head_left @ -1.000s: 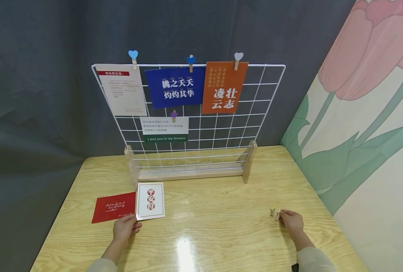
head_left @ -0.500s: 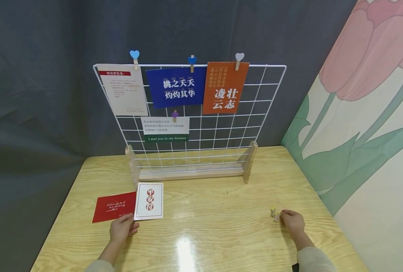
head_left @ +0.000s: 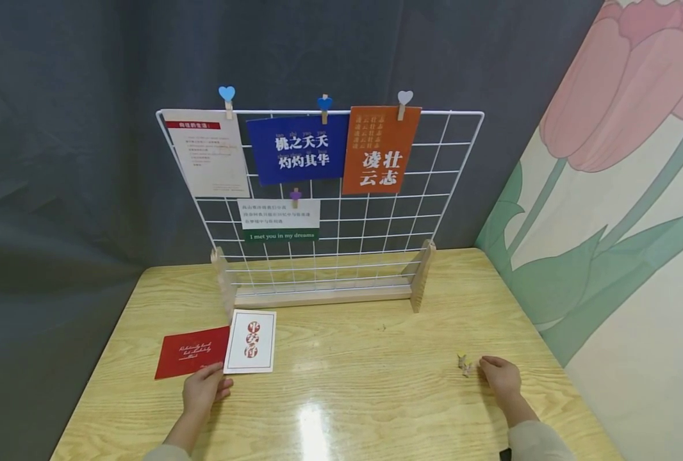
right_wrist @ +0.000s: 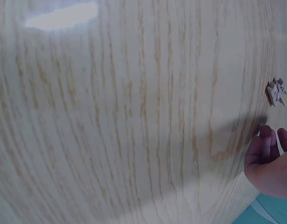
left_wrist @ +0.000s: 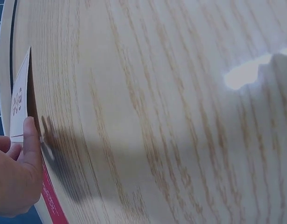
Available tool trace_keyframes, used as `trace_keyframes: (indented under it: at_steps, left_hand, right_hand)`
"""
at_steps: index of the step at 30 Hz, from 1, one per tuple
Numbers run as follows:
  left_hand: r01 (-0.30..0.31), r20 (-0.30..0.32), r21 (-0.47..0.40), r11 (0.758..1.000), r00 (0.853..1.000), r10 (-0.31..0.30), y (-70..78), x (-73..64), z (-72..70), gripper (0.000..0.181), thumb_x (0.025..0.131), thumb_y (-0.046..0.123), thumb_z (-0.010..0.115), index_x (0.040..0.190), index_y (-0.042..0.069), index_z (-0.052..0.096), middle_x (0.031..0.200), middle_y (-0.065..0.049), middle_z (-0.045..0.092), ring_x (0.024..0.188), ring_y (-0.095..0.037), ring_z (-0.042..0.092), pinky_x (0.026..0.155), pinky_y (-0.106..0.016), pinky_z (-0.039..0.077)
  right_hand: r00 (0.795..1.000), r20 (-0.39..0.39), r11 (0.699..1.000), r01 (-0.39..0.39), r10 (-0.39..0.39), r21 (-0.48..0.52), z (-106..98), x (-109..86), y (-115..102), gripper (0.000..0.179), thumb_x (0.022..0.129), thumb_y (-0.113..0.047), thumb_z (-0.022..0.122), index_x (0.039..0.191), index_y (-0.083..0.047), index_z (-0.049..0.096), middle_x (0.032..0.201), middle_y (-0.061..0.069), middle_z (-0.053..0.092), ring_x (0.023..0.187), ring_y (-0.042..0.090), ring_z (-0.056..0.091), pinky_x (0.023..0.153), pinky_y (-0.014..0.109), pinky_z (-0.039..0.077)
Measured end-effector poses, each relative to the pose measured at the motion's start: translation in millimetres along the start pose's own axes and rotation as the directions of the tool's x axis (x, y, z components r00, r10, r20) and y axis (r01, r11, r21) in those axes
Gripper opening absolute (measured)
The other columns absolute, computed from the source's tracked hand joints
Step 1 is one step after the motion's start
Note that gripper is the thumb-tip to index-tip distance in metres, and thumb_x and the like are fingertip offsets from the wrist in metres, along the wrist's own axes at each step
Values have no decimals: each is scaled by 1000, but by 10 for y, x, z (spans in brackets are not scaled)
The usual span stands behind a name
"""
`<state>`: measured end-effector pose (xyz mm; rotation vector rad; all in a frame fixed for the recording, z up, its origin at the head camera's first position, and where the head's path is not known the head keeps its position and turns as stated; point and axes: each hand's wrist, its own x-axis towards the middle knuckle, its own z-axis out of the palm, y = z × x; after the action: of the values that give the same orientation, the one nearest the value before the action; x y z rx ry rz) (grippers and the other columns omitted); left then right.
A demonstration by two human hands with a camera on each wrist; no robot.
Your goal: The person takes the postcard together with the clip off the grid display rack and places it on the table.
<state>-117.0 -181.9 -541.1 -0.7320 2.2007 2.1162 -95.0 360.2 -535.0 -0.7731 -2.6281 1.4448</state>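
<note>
My left hand (head_left: 201,389) pinches the lower left corner of a white card (head_left: 251,342) with red characters. In the left wrist view the card (left_wrist: 20,95) stands tilted up off the table. A red card (head_left: 193,352) with white script lies beside it, partly behind the hand. At the right, my right hand (head_left: 501,378) has its fingertips together just beside several small wooden clips (head_left: 464,365). A small pale piece, apparently another clip, shows at its fingertips, mostly hidden. The right wrist view shows the curled right hand (right_wrist: 269,161) apart from the loose clips (right_wrist: 276,92).
A white wire grid rack (head_left: 376,218) on wooden feet stands at the table's back. Heart-topped clips hold a cream card (head_left: 205,160), a blue card (head_left: 298,150), an orange card (head_left: 380,150) and a white-green card (head_left: 280,221) on it. A tulip-patterned wall (head_left: 618,224) borders the right.
My left hand has drawn the white card slightly left, partly over the red card's edge. The right hand has moved slightly right, away from the loose clips.
</note>
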Motion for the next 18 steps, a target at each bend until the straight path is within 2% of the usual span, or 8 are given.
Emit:
trace_keyframes:
  at_steps: [3,6,11,14,18]
  left_hand:
    - [-18,-4,-12,1000,1000,18,-1,-12,-7,37,80,-2,45,112,-20,41,79,-17,60,57,-15,60,55,-32,52]
    - [-42,-15,-37,998,999,42,-19,-22,-14,35,80,-1,48,109,-20,44,77,-13,61,56,-15,60,53,-31,52]
    - [-57,-21,-86,995,998,56,-37,-31,-29,32,80,1,53,105,-19,48,73,-8,62,55,-15,60,51,-29,51]
    - [-53,-5,-61,997,999,52,-18,-29,-42,32,81,0,52,107,-18,47,76,-11,62,56,-16,61,52,-30,52]
    - [-31,12,-18,999,999,31,17,-13,-57,35,81,0,50,111,-18,45,83,-16,62,59,-16,61,55,-32,52]
  right_hand:
    - [1000,11,1000,8,-8,0,-17,5,-3,41,86,-17,45,108,17,47,107,31,48,93,39,47,70,35,47]
    - [1000,5,1000,8,-8,-1,-32,8,-6,41,87,-18,45,108,17,48,105,31,49,91,37,49,70,39,46]
    - [1000,1,1000,9,-9,5,-60,18,-6,40,86,-17,46,108,17,48,100,28,52,85,32,51,63,31,47]
    - [1000,22,1000,16,-16,1,-93,24,-32,41,86,-16,45,108,18,47,99,27,54,88,35,49,63,28,47]
    - [999,32,999,36,-36,-2,-134,32,-101,41,87,-15,45,109,19,45,97,28,55,88,38,50,67,34,47]
